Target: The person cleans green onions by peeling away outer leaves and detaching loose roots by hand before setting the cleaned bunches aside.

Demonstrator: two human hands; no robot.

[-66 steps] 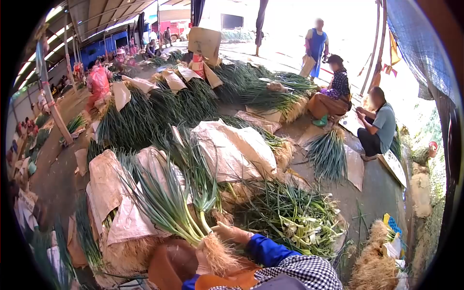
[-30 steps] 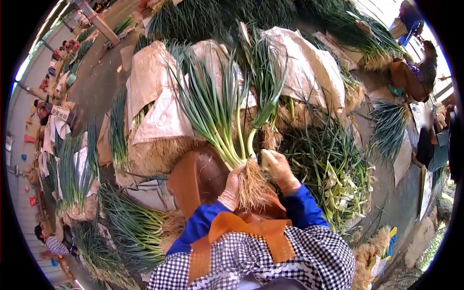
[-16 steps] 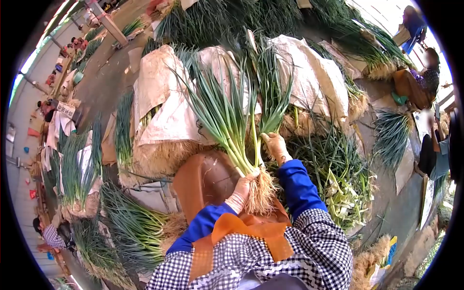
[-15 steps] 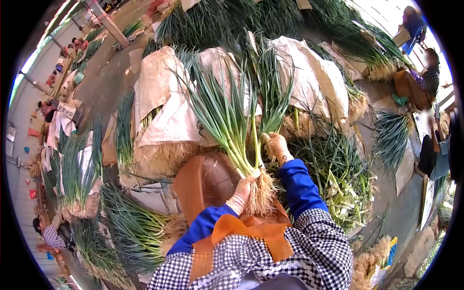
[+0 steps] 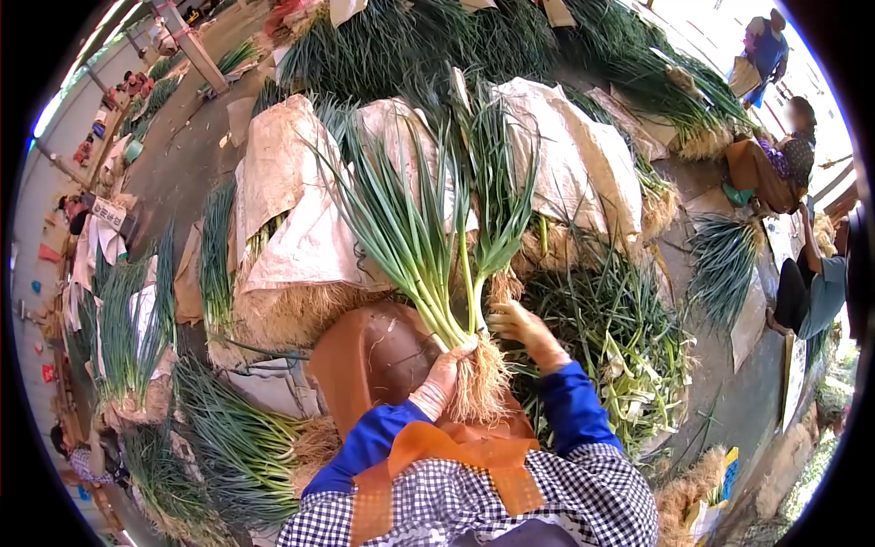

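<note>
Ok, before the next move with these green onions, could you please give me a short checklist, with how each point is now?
1. Left hand holds the green onions low, near the roots: ok.
2. Roots are together at one end: ok.
3. Leaves point away from the left hand, opposite to the roots: ok.
4. Leaves are gathered closely, without spreading: not ok, they fan out widely.
5. Right hand has a grip on a stalk: cannot tell, its fingertips are close to the stalks but contact is unclear.
6. Pile of loose leaves is beside the right arm: ok.
</note>
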